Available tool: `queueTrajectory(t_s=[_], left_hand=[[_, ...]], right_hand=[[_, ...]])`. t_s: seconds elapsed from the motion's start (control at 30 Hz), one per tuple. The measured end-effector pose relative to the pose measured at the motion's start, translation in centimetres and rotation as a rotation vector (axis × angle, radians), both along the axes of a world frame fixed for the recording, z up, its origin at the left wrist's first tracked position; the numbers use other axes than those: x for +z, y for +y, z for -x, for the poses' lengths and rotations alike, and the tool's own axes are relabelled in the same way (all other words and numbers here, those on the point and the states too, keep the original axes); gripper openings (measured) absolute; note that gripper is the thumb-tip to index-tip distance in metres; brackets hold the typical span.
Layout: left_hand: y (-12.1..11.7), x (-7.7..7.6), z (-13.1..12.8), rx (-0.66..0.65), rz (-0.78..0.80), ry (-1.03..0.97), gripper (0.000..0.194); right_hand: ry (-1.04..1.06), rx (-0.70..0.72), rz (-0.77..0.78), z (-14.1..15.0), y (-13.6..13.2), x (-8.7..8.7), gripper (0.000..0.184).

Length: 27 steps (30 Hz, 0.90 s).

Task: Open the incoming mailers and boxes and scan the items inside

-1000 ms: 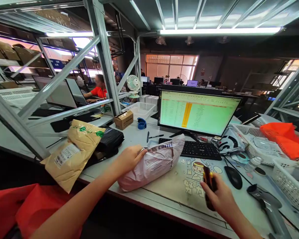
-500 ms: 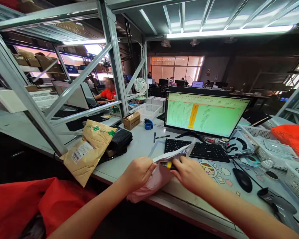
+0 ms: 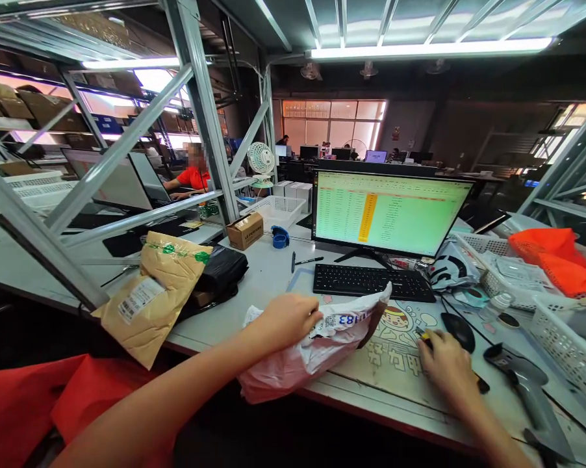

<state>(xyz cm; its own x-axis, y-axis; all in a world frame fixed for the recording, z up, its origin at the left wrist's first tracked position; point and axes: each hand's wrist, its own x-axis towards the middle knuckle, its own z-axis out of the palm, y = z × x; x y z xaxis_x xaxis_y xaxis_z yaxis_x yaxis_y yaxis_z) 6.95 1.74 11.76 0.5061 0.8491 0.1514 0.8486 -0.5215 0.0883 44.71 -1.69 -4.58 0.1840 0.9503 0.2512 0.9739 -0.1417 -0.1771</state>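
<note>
My left hand is closed on the top edge of a pink mailer bag with a white printed label, lying at the front edge of the white desk. My right hand rests on the printed desk mat to the right, fingers curled over a small black and yellow cutter, whose tip shows past the fingers. A black mouse lies just beyond that hand.
A keyboard and a monitor with a green spreadsheet stand behind the bag. A tan padded parcel and a black bag lie left. A barcode scanner and white baskets sit right. A person in red works behind the steel rack.
My right hand has left the top of the pink bag and dropped to the desk mat on the right with the cutter. The bag's top now lies open, flap turned outward.
</note>
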Motion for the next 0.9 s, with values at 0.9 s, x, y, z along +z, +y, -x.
queueTrajectory(t_s=[0.9], left_hand=[[3.9,0.1,3.4,0.192,-0.198,0.199,0.033]], right_hand=[[0.146,1.041,-0.545,13.6,-2.2,5.3,0.026]])
